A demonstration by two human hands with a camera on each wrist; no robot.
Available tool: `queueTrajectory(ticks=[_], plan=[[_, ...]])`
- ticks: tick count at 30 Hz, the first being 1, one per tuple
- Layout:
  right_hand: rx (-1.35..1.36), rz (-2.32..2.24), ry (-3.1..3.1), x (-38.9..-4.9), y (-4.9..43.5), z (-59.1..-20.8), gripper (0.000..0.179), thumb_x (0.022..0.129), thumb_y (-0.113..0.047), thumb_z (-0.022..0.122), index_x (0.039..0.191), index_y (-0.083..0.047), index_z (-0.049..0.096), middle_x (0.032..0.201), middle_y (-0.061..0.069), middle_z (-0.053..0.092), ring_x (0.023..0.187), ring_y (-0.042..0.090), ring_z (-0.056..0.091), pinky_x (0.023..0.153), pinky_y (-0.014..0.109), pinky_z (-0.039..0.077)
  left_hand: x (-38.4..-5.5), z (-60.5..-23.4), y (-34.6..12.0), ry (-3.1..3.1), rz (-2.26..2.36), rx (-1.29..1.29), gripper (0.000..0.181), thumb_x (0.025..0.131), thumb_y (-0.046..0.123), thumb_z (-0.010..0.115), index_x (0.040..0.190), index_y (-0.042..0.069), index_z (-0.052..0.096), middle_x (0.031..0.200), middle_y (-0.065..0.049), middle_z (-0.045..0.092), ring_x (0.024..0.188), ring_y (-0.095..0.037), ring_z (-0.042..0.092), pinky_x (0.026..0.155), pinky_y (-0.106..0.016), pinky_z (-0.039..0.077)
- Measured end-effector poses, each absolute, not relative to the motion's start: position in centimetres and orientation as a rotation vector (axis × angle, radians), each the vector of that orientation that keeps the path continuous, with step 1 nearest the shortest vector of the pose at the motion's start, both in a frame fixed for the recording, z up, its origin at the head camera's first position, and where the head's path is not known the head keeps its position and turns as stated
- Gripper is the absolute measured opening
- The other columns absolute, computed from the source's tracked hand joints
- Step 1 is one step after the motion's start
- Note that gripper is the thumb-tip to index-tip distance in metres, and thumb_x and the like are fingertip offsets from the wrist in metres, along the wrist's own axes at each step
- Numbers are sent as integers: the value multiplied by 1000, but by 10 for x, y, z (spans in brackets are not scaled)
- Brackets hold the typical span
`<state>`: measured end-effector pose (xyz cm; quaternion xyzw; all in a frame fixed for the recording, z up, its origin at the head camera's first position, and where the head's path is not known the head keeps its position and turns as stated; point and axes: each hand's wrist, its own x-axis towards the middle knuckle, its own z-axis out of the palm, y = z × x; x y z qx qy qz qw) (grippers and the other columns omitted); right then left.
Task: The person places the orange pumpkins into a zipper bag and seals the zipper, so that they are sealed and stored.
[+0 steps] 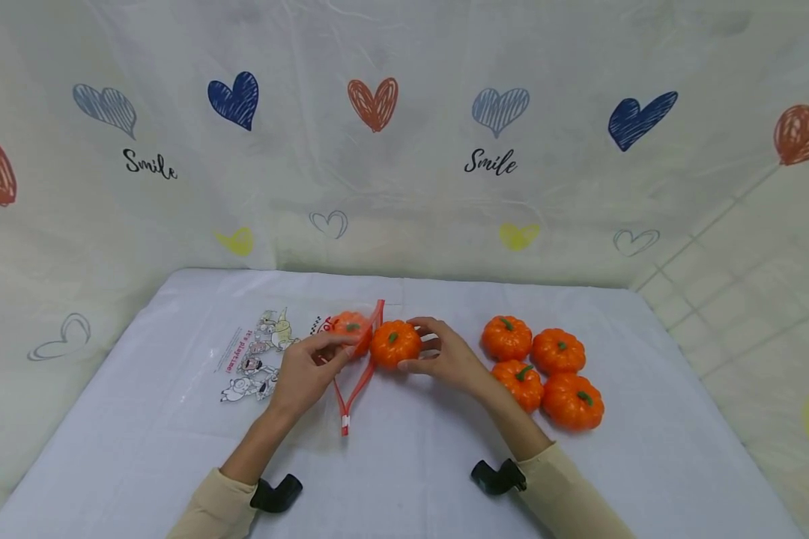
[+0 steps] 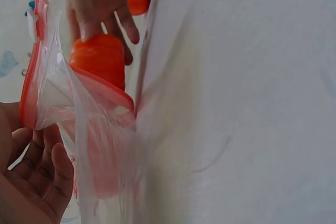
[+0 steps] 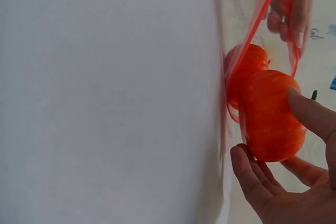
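Head: right grip [image 1: 449, 361] clamped on a pumpkin [image 1: 395, 344] at the mouth of a clear bag [image 1: 256, 367]; left grip [image 1: 313, 367] pinching its rim [image 1: 362, 383]. Four more pumpkins [image 1: 559, 350] at 3 o'clock, off the path. Left wrist: mouth gapes; I'd hold it wide, enter square. Right wrist: bagged pumpkin [image 3: 251, 69] just behind, might block.

Gaping bag mouth [image 2: 110, 89], pumpkin [image 1: 348, 324] inside, four pumpkins [image 1: 558, 351] rightward

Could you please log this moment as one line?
Left hand: holds bag open | Right hand: holds pumpkin at bag's red rim | In bag: another pumpkin | On table: four more pumpkins
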<state>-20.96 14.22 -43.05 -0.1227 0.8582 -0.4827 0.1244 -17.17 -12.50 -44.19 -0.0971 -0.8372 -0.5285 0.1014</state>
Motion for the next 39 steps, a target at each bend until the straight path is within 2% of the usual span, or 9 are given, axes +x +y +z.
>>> queueTrajectory(ticks=[39], plan=[[-280, -1464, 2441, -210, 127, -438, 62, 77, -26, 94, 121, -15, 52, 127, 12, 59, 108, 26, 63, 92, 41, 58, -171, -441, -123, -2469, -1580, -289, 17, 95, 19, 77, 111, 21, 81, 90, -1, 71, 82, -14, 61, 72, -17, 53]])
